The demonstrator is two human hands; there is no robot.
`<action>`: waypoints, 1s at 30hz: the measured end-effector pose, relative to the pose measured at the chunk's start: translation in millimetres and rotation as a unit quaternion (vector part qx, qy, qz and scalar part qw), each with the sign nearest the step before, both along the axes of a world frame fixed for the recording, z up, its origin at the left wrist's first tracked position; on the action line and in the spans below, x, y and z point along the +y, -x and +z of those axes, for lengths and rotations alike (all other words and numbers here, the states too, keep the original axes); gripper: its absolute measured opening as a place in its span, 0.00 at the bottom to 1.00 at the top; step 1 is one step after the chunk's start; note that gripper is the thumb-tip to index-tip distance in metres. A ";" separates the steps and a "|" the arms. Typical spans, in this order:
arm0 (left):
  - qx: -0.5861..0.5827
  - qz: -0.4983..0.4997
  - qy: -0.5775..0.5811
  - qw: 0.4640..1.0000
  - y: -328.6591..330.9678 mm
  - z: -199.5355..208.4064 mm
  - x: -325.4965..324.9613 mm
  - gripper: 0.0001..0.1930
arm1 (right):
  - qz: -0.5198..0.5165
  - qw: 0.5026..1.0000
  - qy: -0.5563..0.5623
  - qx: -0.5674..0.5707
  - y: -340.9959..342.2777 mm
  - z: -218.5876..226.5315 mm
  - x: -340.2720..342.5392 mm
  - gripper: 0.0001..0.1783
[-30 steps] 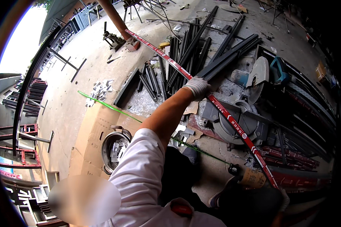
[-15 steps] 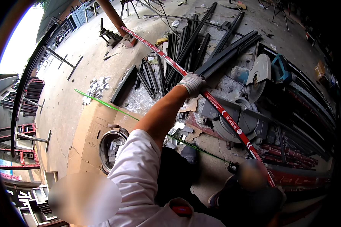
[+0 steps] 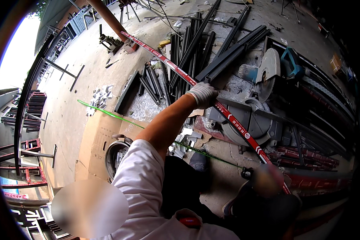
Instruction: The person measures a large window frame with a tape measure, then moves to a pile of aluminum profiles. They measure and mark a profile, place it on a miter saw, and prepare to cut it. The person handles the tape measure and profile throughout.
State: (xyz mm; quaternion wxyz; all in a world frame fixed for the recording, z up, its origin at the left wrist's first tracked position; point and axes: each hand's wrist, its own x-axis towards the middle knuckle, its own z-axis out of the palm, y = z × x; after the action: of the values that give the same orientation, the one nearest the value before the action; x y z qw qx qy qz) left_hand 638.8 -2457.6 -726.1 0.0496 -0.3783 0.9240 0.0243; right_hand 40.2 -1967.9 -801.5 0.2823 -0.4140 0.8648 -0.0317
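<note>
A long bar (image 3: 176, 70) wrapped in red and white film slants from the far left down to the near right. My left hand (image 3: 204, 95), in a pale knitted glove, is closed around its middle. Just beyond that hand, the bar passes over the grey base (image 3: 254, 120) of a cut-off saw. The saw's round blade (image 3: 266, 89) and guard stand to the right. Nearer me, a black tape measure (image 3: 247, 173) lies with its green tape (image 3: 204, 153) drawn out leftward under my left arm. My right hand does not show; a blurred patch covers part of the bar's near end.
Dark metal profiles (image 3: 232, 56) lie piled beyond my hand. White offcuts (image 3: 100, 96) are scattered on the floor, with others beside a flattened cardboard sheet (image 3: 94, 148). A round metal container (image 3: 113, 158) stands left of my arm. A brown post (image 3: 108, 18) rises at the far left.
The whole view has shifted a little. My left hand sits slightly nearer me along the bar, still closed around it. The saw and tape measure look unmoved.
</note>
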 end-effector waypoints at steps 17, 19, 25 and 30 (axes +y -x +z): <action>-0.004 -0.015 0.003 1.000 -1.2 -4.9 -2.7 0.10 | 0.012 0.999 -0.034 0.006 -3.4 6.2 -1.7 0.15; -0.018 -0.003 -0.013 1.000 1.6 -1.3 0.5 0.10 | 0.007 0.999 -0.036 0.002 -5.2 8.6 2.8 0.16; -0.025 0.004 -0.031 0.999 4.7 3.2 2.4 0.10 | 0.006 0.999 -0.039 0.001 -4.3 12.0 7.7 0.16; -0.008 -0.015 -0.012 1.000 -4.3 -8.5 0.7 0.09 | 0.005 0.999 -0.044 -0.005 -6.8 11.6 11.1 0.16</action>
State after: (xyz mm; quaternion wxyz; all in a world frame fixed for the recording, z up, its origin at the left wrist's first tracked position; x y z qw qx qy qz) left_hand 643.0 -2456.9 -734.7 0.0619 -0.3641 0.9288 0.0319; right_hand 47.0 -1956.8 -790.0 0.3043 -0.4054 0.8620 0.0056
